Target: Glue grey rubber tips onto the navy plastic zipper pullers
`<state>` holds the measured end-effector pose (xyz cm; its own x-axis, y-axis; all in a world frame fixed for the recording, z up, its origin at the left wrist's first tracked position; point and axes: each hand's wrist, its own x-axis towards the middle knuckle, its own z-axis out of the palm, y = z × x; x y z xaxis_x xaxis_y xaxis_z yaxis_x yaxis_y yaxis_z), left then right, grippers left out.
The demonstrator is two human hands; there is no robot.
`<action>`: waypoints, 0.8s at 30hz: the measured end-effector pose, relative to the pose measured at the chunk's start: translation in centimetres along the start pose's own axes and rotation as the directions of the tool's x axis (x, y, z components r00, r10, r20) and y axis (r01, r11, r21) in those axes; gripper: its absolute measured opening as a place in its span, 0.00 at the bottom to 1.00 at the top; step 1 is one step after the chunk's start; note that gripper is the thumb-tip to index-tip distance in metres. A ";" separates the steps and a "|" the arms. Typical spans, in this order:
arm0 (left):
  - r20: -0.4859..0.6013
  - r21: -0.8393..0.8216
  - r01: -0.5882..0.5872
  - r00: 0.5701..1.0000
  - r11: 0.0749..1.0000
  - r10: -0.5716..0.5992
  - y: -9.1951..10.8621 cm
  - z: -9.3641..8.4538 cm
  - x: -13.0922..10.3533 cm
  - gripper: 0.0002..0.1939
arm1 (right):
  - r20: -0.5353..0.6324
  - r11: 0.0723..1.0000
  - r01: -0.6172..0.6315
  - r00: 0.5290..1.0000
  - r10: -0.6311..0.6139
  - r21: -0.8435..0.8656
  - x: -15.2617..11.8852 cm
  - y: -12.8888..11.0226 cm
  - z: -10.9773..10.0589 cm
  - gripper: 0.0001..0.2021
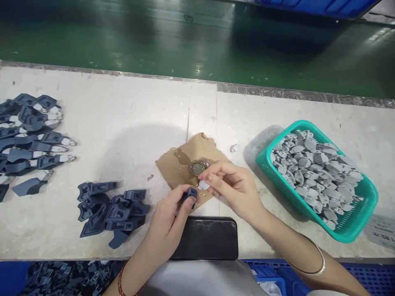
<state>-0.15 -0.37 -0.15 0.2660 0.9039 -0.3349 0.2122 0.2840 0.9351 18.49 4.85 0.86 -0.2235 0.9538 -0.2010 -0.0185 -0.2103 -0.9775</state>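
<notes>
My left hand [173,218] grips a dark blue plastic part [191,192] between thumb and fingers. Just right of it, my right hand [233,185] pinches a small light grey piece [203,185]; the two pieces are close but apart. Beneath both hands lies a torn sheet of brown paper [173,164] with wet stains, and on it is a small round container [196,167]. A teal basket [372,197] full of light grey pieces [321,164] stands on the right. Dark blue parts [119,211] are piled to the left of my left hand.
A black phone [206,238] lies at the table's front edge. Joined blue and grey parts [31,139] spread over the far left of the white table [129,102]. One loose grey piece [235,147] rests behind my right hand. Blue bins [268,283] sit below the edge.
</notes>
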 end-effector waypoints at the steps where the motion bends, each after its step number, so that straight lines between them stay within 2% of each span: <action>1: -0.004 0.005 -0.003 1.000 1.000 0.003 0.1 0.0 0.1 0.15 | 0.022 1.000 0.005 1.000 -0.005 0.007 -0.1 0.0 0.1 0.15; 5: -0.003 0.012 -0.020 1.000 1.000 0.020 0.2 0.0 0.2 0.13 | 0.091 1.000 0.026 0.996 -0.025 -0.010 -0.5 0.1 0.2 0.12; 12: -0.002 0.033 -0.024 1.000 0.999 0.024 0.2 0.0 0.1 0.13 | 0.110 0.993 0.024 0.994 -0.011 -0.119 -0.7 0.2 0.4 0.10; 16: -0.011 0.055 -0.010 1.000 0.998 0.010 0.1 -0.1 0.1 0.13 | 0.115 0.973 0.120 0.988 -0.099 -0.195 -0.7 0.4 0.6 0.09; 20: 0.007 -0.009 0.015 1.000 1.000 -0.015 -0.1 -0.1 0.1 0.15 | 0.118 0.946 0.198 0.978 -0.173 -0.255 -0.8 0.5 0.8 0.08; 24: 0.021 -0.055 0.022 1.000 0.998 -0.021 -0.1 -0.2 0.2 0.15 | 0.149 0.960 0.172 0.979 -0.141 -0.221 -1.0 0.5 0.9 0.08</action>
<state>-0.33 -0.18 -0.26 0.2808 0.8910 -0.3567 0.1658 0.3210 0.9324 17.85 3.65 0.61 -0.3616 0.9310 -0.0489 0.1592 0.0100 -0.9872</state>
